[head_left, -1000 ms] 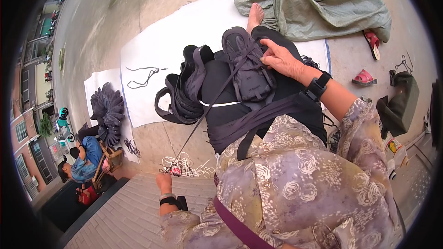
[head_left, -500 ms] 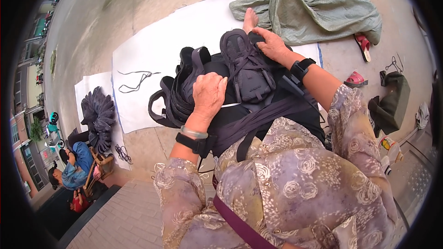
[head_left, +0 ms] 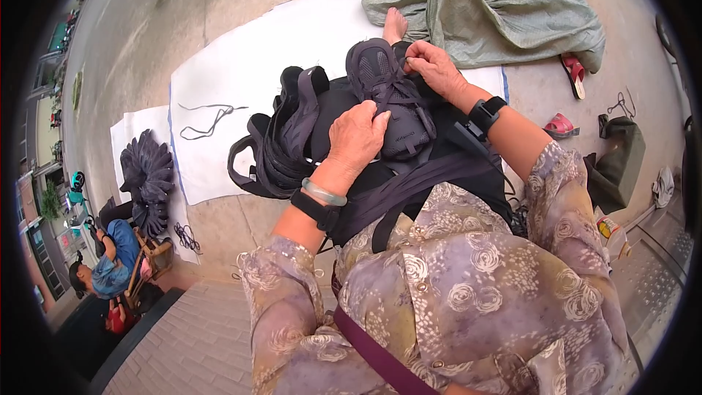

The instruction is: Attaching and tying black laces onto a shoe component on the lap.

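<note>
A dark grey shoe upper (head_left: 408, 129) with crisscrossed laces lies across my lap on black cloth, its toe end toward me. My left hand (head_left: 356, 134) is closed at its left side, thumb and forefinger pinched at the lacing. At the upper right side of the shoe, my right hand (head_left: 436, 71) pinches what looks like a thin dark lace end; the fingertips partly hide it. Left of my left hand, several similar dark uppers (head_left: 281, 143) are stacked together, their openings and straps facing up.
A white sheet (head_left: 241, 80) covers the ground ahead, with a loose lace (head_left: 208, 123) on it. Farther left lies a fanned pile of dark uppers (head_left: 148, 183). A green woven sack (head_left: 497, 11), red sandals (head_left: 561, 126) and a seated person (head_left: 117, 260) are around me.
My left hand has moved right and up onto the shoe's lacing. My right hand has gone from lying spread beside the shoe to a pinch. The shoe has shifted slightly.
</note>
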Available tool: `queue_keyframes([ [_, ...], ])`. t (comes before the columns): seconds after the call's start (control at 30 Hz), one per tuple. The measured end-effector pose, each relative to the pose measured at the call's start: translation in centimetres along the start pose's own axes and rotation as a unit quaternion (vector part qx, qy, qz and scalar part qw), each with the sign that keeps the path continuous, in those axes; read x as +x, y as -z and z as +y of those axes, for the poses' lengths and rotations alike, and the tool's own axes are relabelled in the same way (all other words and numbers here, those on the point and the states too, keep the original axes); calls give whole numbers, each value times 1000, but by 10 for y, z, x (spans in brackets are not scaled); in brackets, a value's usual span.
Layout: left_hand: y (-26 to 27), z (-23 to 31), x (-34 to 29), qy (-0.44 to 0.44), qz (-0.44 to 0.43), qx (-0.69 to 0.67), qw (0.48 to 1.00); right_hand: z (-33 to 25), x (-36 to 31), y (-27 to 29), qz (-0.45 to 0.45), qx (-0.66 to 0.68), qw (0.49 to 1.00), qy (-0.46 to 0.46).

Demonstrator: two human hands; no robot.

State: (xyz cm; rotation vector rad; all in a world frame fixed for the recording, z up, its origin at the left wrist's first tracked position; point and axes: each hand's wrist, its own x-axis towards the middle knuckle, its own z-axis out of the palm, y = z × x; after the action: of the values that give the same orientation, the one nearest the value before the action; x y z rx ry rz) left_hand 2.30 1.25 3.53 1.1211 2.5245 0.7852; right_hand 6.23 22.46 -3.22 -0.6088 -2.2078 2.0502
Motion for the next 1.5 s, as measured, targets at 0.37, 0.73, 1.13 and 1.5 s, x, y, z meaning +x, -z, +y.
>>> queue_keyframes([
  [0.37,0,2,8,99,-51,-20,994,-36,2,-8,-152,-299,939,72],
  [0.73,-5,1,6,83,-49,-27,995,0,4,5,-101,-31,988,-110],
  [1.13,79,-19,-53,86,-232,-321,914,-14,10,10,-164,99,969,-155],
  [1.5,164,-20,-177,215,-227,-367,876,-12,-13,5,-144,-34,982,-120],
])
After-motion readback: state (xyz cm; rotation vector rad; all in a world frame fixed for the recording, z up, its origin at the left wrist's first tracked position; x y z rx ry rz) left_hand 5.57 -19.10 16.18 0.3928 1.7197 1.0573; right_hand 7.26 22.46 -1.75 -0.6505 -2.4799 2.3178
